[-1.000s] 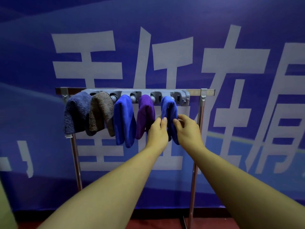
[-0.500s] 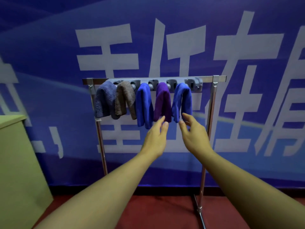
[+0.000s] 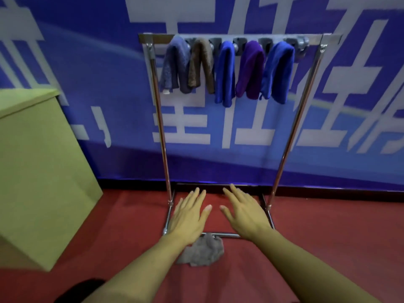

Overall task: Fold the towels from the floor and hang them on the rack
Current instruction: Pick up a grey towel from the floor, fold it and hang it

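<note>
Green box point(image 3: 39, 171) far left, not in play. On the rack point(image 3: 238, 38) I count five towels hung: grey-blue point(image 3: 175, 64), brown point(image 3: 201, 64), blue point(image 3: 226, 73), purple point(image 3: 251, 71), blue point(image 3: 277, 71). My left hand point(image 3: 188, 217) has a released grip, fingers straight, holding nothing. Just under its wrist the grey towel point(image 3: 202, 251) lies crumpled on the red floor point(image 3: 328, 237), touching the rack's base bar. Right hand point(image 3: 244, 213) is released too, empty. Towel looks soft, light, floppy; I'd pinch two corners so it hangs flat for folding.
</note>
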`<state>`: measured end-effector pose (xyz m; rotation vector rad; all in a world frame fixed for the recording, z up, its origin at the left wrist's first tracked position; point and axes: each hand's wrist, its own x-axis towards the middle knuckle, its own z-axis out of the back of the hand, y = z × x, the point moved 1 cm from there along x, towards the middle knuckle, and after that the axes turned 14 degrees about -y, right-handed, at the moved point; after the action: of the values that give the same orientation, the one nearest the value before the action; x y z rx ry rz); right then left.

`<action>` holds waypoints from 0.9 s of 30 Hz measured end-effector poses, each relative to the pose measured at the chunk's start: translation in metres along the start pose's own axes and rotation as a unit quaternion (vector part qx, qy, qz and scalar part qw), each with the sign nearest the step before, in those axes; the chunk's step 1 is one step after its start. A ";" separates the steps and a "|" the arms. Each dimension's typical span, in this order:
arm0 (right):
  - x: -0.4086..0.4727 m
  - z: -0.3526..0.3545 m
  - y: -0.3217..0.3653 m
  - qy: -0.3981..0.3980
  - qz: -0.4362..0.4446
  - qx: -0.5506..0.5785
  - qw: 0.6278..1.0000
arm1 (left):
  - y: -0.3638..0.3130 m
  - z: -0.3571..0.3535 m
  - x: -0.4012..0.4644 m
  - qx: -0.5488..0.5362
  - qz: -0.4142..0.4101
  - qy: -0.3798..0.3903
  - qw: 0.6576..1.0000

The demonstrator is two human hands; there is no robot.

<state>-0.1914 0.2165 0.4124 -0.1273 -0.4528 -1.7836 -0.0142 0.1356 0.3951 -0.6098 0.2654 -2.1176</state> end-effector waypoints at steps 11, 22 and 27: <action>-0.073 -0.081 0.014 0.110 -0.073 0.015 0.991 | 0.061 -0.059 -0.082 0.008 0.062 0.118 0.991; -0.055 -0.223 -0.020 0.201 -0.113 -0.011 0.973 | 0.141 -0.150 -0.075 0.071 0.111 0.176 0.975; -0.051 -0.294 -0.051 0.245 -0.136 -0.011 0.960 | 0.182 -0.221 -0.058 0.072 0.129 0.226 0.963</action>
<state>-0.1823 0.1645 0.1142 0.3736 -0.0941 -2.0057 0.0291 0.0693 0.1139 0.0048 0.4156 -1.9765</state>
